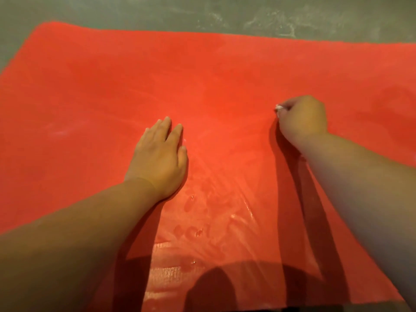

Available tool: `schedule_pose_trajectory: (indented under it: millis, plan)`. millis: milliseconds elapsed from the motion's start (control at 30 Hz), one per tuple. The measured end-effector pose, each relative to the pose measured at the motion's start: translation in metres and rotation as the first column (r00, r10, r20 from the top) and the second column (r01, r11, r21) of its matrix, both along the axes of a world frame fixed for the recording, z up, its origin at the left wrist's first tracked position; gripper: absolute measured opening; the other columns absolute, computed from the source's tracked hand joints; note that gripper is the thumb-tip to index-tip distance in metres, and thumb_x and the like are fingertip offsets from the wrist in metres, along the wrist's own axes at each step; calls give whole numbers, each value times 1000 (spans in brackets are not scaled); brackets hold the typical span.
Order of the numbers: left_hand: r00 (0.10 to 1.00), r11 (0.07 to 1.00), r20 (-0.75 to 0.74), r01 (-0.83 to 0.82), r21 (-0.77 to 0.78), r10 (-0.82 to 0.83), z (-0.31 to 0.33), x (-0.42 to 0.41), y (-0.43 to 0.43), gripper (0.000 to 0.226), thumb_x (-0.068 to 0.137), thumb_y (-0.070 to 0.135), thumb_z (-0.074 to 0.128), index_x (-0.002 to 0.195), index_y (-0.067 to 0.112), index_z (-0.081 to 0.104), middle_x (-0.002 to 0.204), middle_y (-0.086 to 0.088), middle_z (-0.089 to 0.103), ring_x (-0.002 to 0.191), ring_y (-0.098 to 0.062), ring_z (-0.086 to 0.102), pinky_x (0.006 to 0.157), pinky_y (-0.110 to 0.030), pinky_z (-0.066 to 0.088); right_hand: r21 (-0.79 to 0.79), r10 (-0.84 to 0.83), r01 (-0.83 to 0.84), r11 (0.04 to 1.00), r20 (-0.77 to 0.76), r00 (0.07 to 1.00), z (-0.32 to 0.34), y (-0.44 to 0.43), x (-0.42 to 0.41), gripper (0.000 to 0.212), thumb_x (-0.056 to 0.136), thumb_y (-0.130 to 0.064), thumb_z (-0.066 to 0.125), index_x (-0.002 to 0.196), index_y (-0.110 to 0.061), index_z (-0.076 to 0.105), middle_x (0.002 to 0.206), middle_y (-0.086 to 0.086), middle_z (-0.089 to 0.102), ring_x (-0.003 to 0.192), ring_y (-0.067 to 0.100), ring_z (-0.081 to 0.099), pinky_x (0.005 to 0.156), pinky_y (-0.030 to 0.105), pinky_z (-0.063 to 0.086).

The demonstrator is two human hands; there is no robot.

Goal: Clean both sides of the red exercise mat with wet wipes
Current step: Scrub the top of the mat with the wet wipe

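Observation:
The red exercise mat (213, 82) lies flat on the floor and fills most of the view. Wet streaks and smears shine on its near middle part. My left hand (159, 156) rests palm down on the mat with straight fingers. My right hand (302, 121) is curled into a fist on the mat to the right, gripping a white wet wipe (279, 108); only a small white tip of the wipe shows at the knuckles.
Grey concrete floor (247, 14) with pale scuff marks runs along the mat's far edge and past its far left corner. Shadows of my arms and head fall across the near part of the mat.

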State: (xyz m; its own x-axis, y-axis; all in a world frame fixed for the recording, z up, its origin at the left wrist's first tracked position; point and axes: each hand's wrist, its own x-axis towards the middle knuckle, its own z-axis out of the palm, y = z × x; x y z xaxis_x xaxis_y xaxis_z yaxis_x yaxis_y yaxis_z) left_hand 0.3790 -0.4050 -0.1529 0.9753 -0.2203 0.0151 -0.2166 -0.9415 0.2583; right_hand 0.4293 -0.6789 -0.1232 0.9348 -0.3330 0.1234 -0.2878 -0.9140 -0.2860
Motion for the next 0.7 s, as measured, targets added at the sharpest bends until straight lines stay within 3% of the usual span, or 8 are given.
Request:
schedule_pose_trajectory:
  millis: [67,133,267,333,400,500,600,700]
  plan:
    - [1000,1000,-4,2,-6,-2,1,0,0,56,97,34,29,150,14,29,159,-12,18,147,-25,13,121,-37,6,46,9,-11,999,46,999,-9,23,1,25,87,-9,54,106,-7,71,108,21,67,103,33,61,85,32,43]
    - [1000,1000,1,0,-14,0,4,-1,-1,64,90,38,24,149,13,31,158,-13,20,146,-27,16,121,-38,7,82,221,-231,969,118,968,-17,70,-5,25,83,-8,55,99,-9,74,100,17,67,98,33,60,85,33,40]
    - [1000,1000,7,8,-1,-8,5,-2,-1,67,88,38,22,149,12,31,158,-14,21,146,-27,16,121,-37,7,-3,730,-734,679,100,676,-17,113,-18,24,81,-9,54,94,-13,73,97,7,69,95,28,60,89,34,44]
    - [1000,1000,5,7,2,-7,4,-1,-1,61,93,37,24,150,13,30,158,-13,19,146,-26,15,121,-36,5,-64,638,-635,770,63,768,-16,80,1,26,83,-8,53,98,-14,73,101,8,68,101,28,58,91,31,41]
    - [1000,1000,6,8,10,-8,3,-1,0,57,97,35,26,150,14,28,159,-12,17,147,-25,12,121,-36,4,-85,315,-308,948,83,946,-16,31,21,27,83,-9,52,100,-12,73,102,14,65,103,33,57,89,31,42]
    - [1000,1000,3,3,-1,-3,3,-1,0,61,94,38,23,151,16,27,159,-11,16,147,-24,11,121,-35,3,45,-23,19,999,91,996,-16,14,30,27,86,-11,52,105,-8,72,109,19,66,105,32,60,90,32,43]
    - [1000,1000,5,0,0,0,4,-1,0,68,87,40,21,150,16,30,159,-11,19,147,-25,13,121,-35,4,60,334,-348,936,165,928,-22,80,13,23,84,-12,55,97,-8,74,102,13,68,100,30,60,89,30,40]
    - [1000,1000,9,-1,1,1,3,-2,-1,67,87,40,24,149,15,32,158,-12,21,146,-26,16,121,-36,6,1,715,-729,684,196,671,-27,114,-9,19,83,-14,58,92,-11,74,93,7,68,91,27,61,85,30,41]
